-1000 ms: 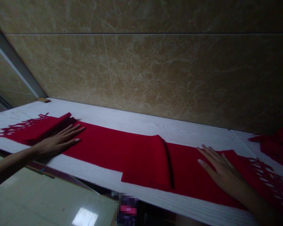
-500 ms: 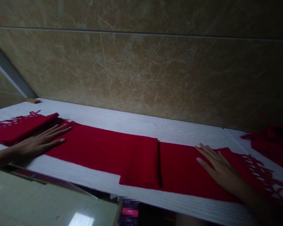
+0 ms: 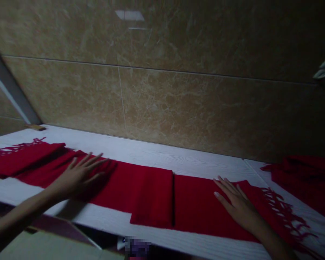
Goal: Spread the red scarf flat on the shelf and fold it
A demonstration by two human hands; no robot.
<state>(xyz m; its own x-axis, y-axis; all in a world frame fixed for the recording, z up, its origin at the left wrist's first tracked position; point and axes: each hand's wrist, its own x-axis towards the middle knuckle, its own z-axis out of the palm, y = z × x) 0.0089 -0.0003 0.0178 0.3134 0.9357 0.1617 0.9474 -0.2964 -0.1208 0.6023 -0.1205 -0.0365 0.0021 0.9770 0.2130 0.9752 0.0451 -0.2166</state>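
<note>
A long red scarf (image 3: 151, 196) with fringed ends lies across the white wood-grain table (image 3: 141, 151). Its middle is folded over into a flat overlapping panel, and its left end is folded too. Over the left part, my left hand (image 3: 79, 176) hovers with fingers spread, casting a shadow on the cloth and the table edge. On the right part, near the fringe, my right hand (image 3: 234, 202) rests flat with its fingers stretched out. Neither hand grips the cloth.
Another bunched red cloth (image 3: 303, 180) lies at the table's right end. Behind the table rises a brown marbled tile wall (image 3: 178, 104). A small wooden piece (image 3: 35, 127) sits at the far left corner. A pixelated patch (image 3: 138, 247) shows below the front edge.
My left hand has lifted from the cloth by the left fold and moved right. My right hand stays on the scarf. The view has tilted up slightly.
</note>
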